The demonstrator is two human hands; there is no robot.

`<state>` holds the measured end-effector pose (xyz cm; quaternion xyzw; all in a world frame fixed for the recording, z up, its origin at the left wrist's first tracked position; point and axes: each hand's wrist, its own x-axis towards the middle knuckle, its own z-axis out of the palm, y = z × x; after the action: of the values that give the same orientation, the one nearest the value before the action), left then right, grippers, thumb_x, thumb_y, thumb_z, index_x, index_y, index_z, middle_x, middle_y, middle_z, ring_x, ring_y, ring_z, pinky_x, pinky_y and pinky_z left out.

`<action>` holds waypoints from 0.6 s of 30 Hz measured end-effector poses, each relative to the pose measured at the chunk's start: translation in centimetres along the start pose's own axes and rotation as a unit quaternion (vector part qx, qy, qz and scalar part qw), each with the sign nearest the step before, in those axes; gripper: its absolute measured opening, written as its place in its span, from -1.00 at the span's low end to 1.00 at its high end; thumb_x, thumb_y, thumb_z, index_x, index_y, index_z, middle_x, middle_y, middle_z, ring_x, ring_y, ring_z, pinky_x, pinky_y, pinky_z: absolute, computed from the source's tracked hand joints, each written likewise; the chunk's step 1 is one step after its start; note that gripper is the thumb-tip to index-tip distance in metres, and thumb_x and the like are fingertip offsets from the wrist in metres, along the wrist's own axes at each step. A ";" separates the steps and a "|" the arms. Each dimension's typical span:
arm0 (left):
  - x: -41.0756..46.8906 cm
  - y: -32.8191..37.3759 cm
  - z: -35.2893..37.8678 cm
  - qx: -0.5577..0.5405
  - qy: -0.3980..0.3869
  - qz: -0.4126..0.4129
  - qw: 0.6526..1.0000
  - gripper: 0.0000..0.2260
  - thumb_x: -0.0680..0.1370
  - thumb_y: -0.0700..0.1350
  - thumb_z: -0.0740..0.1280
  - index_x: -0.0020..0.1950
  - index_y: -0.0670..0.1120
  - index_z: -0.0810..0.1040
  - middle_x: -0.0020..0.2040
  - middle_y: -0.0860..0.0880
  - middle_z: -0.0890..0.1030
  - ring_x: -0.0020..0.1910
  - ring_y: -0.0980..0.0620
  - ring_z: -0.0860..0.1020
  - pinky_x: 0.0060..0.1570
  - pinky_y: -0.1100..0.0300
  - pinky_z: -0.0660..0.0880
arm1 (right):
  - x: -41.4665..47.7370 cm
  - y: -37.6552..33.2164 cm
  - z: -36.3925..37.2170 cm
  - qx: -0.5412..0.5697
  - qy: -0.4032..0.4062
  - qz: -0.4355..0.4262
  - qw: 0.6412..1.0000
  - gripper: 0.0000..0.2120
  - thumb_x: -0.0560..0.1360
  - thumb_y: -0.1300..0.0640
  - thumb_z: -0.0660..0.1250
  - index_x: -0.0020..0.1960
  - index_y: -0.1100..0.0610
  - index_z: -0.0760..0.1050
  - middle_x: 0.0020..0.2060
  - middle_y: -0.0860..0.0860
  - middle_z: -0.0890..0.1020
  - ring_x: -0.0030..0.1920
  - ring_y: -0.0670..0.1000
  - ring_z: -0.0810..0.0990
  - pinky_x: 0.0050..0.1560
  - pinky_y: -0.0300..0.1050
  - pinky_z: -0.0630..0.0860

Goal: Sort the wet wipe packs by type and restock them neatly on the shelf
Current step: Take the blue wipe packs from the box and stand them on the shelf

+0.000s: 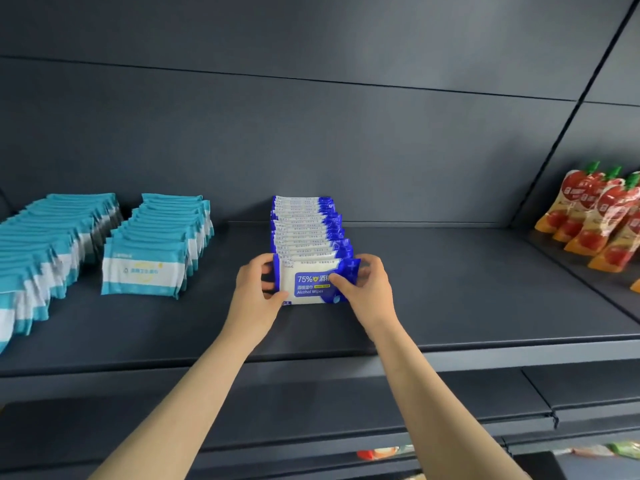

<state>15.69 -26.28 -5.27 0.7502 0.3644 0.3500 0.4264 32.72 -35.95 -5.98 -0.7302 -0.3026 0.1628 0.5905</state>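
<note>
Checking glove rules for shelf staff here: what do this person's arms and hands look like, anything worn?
Nothing worn shows. The left forearm and right forearm are bare down to the frame's lower edge, with no sleeve or cuff in view. The left hand and right hand carry no glove, watch, bracelet or ring on the visible parts; some fingers are hidden.

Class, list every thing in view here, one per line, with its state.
front blue pack: upright, held at both ends.
blue pack row: upright, filed behind it.
teal pack rows: two upright files, further left.
red pouches: leaning, far right.
left hand: grips the pack's left end.
right hand: grips its right end.
</note>
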 end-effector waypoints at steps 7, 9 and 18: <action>-1.4 1.9 -3.8 -0.075 -0.003 -0.024 0.997 -0.47 0.56 -0.14 0.39 0.48 0.07 0.29 0.43 0.03 0.40 0.21 0.09 0.50 0.06 0.23 0.40 | -3.8 -4.6 -2.5 0.102 0.048 0.014 0.994 -0.56 0.55 -0.08 0.37 0.39 -0.04 0.41 0.35 -0.11 0.48 0.36 -0.06 0.43 0.28 -0.04 0.48; -2.5 3.1 -4.9 -0.112 -0.017 -0.011 0.993 -0.50 0.58 -0.10 0.37 0.48 0.08 0.31 0.43 0.08 0.39 0.24 0.11 0.48 0.11 0.21 0.39 | -5.9 -6.3 -3.1 0.119 0.066 0.008 0.991 -0.59 0.58 -0.08 0.34 0.39 -0.03 0.42 0.29 -0.14 0.51 0.26 -0.15 0.50 0.17 -0.13 0.48; -10.5 2.0 -7.3 -0.207 -0.205 -0.008 0.957 -0.82 0.61 -0.05 0.32 0.17 0.19 0.51 0.20 0.23 0.57 0.21 0.27 0.51 0.34 0.08 0.42 | -18.9 -5.0 -3.2 0.163 0.135 0.083 0.974 -0.60 0.61 -0.16 0.24 0.40 -0.05 0.43 0.32 -0.13 0.50 0.34 -0.05 0.43 0.20 -0.04 0.37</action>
<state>4.93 -33.10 -2.83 0.6979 0.1949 0.2534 0.6409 19.00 -49.79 -2.64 -0.6618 -0.1277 0.1579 0.7217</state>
